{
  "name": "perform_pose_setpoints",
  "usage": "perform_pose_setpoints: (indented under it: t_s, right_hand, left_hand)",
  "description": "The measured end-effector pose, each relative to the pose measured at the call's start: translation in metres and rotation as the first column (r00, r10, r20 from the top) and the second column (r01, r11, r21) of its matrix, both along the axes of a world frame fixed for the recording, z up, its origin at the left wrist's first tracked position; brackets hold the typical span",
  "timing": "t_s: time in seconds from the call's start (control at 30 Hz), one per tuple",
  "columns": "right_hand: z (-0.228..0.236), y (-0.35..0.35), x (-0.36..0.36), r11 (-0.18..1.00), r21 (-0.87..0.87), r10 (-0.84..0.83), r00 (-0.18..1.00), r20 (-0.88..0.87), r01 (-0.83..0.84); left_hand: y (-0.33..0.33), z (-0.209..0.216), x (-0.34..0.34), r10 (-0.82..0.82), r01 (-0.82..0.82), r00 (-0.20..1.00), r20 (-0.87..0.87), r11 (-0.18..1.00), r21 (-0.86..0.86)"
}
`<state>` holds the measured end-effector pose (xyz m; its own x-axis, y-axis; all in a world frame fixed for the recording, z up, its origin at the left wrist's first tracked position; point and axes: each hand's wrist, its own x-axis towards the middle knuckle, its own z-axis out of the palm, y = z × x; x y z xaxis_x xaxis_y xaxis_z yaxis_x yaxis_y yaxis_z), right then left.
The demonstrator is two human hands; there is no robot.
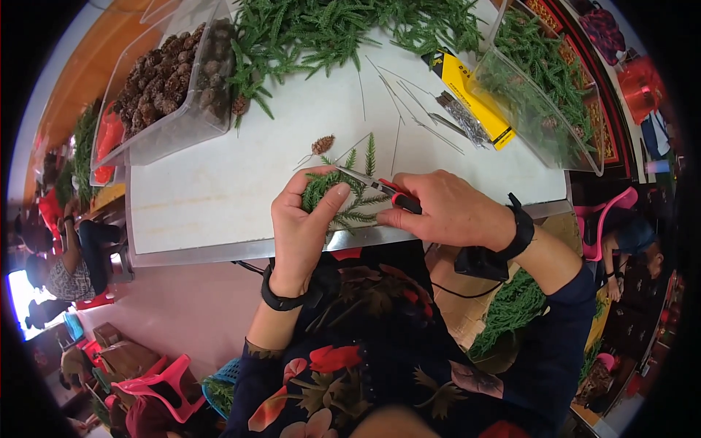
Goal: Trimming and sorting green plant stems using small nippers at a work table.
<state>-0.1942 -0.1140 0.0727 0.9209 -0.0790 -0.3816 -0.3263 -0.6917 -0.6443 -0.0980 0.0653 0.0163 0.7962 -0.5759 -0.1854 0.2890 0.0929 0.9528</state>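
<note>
My left hand (298, 213) is closed on a bunch of green artificial pine sprigs (356, 206), thumb pressed over the stems near the table's front edge. In my right hand (456, 210) is a pair of long-nosed pliers (400, 197) with red and black handles. Their metal jaws point left and reach across the sprigs to the fingertips of my left hand; whether they grip a wire there is too small to tell. Just beyond the left fingers lies a small brown pine cone (323, 144) with a thin wire on it.
Loose thin wires (398, 102) lie on the white table (197, 212), beside a yellow and black package (475, 98). A clear bin of pine cones (161, 87) stands at left, a clear bin of greenery (540, 87) at right. More pine sprigs (314, 33) are heaped at the back.
</note>
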Motion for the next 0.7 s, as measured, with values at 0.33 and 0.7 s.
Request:
perform_pose_setpoints:
  t_s: [0.33, 0.7]
  right_hand:
    - [-0.008, -0.006, -0.007, 0.993, -0.105, 0.058, 0.995, 0.086, -0.048]
    - [-0.001, -0.007, -0.003, 0.991, -0.131, 0.046, 0.996, 0.073, -0.036]
  left_hand:
    - [0.006, 0.0, 0.003, -0.062, 0.064, 0.995, -0.076, 0.998, 0.027]
    - [0.009, 0.001, 0.011, -0.12, 0.113, 0.978, -0.17, 0.992, -0.049]
